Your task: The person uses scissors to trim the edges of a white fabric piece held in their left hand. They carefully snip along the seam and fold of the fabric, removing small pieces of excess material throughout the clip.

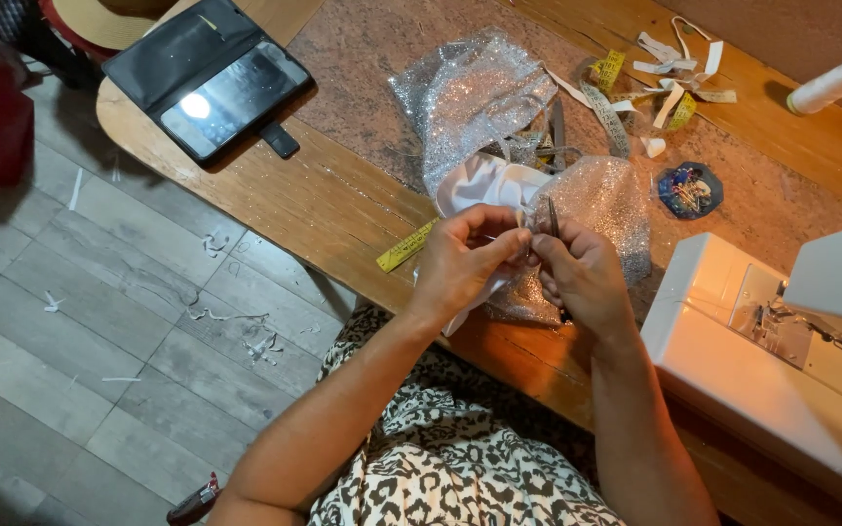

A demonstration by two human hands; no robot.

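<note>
Glittery silver fabric [601, 200] pinched by left hand [460, 263], right hand [582, 273] gripping small dark tool [553, 216]

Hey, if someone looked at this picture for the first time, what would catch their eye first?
Probably the glittery silver fabric heaped mid-table, catching the light. Just below it, the left hand pinches white cloth while the right hand has its grip on a thin dark tool. A white sewing machine fills the lower right, and a phone in a black case lies upper left.

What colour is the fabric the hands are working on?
Glittery silver fabric with a plain white lining, pinched by the left hand and right hand; clearest in the head view.
</note>
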